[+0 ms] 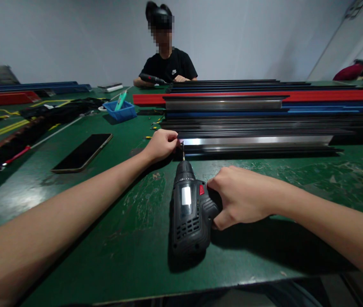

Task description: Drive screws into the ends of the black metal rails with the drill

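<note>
My right hand (243, 196) is wrapped round the grip of a black cordless drill (188, 213), which lies on its side low over the table. Its bit (183, 152) points away from me and meets the left end of a metal-faced black profile (258, 141). At that same end my left hand (162, 144) is closed, thumb and fingertips pinched by the bit's tip. Whether the fingers grip the profile's end or a small part there is hidden. A short yellow-green wire end (148, 137) shows just behind the left hand.
More black, blue and red profiles (200, 98) lie stacked behind. To the left are a phone (82, 153), a blue bin (119, 111) and bundled cables (41, 121) on the green table (111, 247). Across it, a person (168, 64) holds another drill.
</note>
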Motion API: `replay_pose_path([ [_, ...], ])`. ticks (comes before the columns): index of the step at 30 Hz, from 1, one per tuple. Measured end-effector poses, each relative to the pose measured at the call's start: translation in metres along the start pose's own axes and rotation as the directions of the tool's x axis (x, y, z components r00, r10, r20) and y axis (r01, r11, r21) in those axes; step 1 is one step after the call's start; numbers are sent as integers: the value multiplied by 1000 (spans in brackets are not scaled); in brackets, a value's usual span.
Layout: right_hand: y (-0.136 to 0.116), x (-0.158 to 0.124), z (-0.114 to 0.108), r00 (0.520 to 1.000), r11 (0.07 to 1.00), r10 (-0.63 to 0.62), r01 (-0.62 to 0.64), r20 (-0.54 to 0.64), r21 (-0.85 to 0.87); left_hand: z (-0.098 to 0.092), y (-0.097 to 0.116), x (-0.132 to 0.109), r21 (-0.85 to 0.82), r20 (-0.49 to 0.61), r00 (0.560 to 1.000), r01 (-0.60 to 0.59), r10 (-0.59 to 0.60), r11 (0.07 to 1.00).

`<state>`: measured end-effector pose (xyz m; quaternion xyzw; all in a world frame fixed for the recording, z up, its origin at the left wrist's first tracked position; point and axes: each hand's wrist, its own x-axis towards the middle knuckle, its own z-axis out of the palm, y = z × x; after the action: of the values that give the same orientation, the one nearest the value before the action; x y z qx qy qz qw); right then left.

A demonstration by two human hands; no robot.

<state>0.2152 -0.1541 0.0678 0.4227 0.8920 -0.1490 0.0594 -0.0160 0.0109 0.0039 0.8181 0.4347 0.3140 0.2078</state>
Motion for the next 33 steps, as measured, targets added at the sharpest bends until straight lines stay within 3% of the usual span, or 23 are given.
replay_pose_path([
  [33, 0, 0, -1, 1000, 1000, 5, -5, 3, 4, -1, 1, 0, 15, 5, 1000, 1, -1, 1000],
])
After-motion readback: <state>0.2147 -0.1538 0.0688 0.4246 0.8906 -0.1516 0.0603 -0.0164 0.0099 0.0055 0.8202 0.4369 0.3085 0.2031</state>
